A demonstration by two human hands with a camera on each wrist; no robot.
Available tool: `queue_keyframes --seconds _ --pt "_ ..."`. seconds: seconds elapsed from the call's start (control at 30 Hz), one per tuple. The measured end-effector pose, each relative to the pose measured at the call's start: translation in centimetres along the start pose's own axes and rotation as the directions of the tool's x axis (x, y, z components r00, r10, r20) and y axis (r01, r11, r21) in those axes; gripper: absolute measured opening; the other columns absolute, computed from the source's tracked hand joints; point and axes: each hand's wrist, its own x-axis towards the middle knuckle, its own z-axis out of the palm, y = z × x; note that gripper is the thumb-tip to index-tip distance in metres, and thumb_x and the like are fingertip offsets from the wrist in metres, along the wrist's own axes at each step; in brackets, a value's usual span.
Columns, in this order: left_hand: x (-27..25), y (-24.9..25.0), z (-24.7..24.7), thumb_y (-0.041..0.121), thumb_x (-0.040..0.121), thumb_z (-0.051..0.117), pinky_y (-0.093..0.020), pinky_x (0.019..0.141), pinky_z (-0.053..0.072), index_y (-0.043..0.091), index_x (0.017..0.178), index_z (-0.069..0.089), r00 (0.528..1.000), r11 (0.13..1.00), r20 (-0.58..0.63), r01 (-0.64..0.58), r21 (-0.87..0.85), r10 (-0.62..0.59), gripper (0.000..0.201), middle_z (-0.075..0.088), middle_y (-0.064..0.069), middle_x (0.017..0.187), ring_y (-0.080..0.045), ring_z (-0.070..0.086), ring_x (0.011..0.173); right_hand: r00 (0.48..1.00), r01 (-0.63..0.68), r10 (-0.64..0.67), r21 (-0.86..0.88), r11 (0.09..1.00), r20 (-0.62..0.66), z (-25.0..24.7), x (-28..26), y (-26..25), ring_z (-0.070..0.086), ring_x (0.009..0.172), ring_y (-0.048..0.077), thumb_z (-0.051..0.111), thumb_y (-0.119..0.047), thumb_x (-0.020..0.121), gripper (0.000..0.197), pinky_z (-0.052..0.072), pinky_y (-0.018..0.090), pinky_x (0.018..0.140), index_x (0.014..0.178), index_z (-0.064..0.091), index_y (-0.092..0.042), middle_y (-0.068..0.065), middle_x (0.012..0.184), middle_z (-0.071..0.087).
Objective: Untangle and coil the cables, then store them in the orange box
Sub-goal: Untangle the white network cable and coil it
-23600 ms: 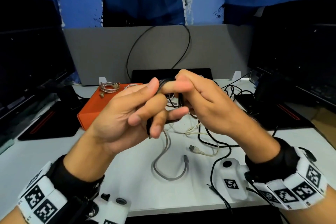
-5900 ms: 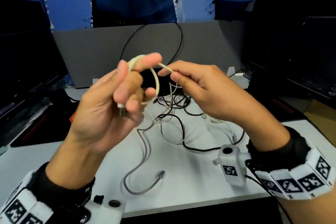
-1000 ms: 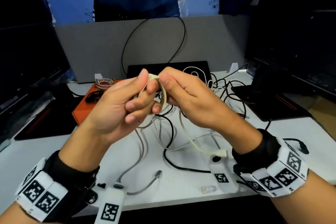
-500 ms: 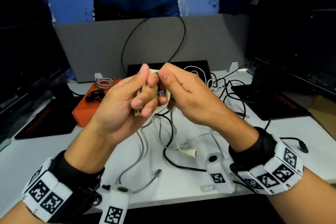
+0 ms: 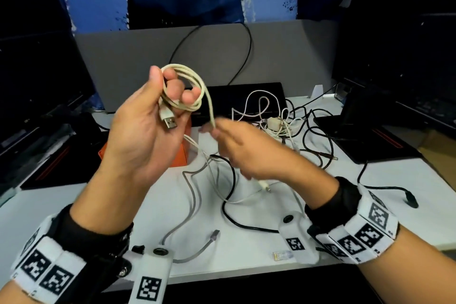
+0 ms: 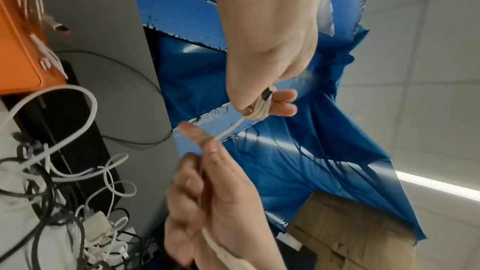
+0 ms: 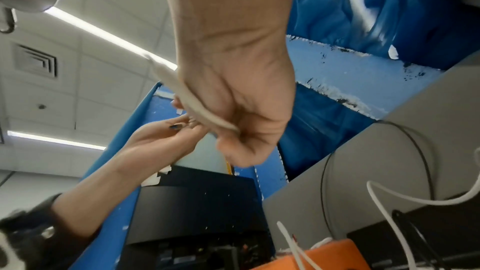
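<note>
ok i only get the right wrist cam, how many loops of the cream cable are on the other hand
Observer: The head view shows about three loops of the cream cable round the fingers of the left hand.
Operator: where's its usb plug
Observer: The USB plug sticks out under the loops, over the left palm.
Operator: much left to wind
Observer: Little. The far-end plug hangs just below the right hand.
</note>
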Motion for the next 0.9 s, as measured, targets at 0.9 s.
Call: queue_keyframes --seconds 0.9 --pt "-0.5 -2.5 -0.1 0.033 0.105 0.040 -0.020 0.072 0.052 0.012 0.081 0.056 0.958 0.965 0.116 0.258 0.054 -0.263 0.035 0.030 0.007 0.052 -0.007 0.035 0.044 0.940 0.115 0.058 0.474 0.873 -0.335 2.2 0.0 -1.1 0.066 0.078 0.008 0.033 -0.072 0.099 0.054 0.042 0.019 0.064 0.100 0.063 -0.027 -0.004 0.089 0.073"
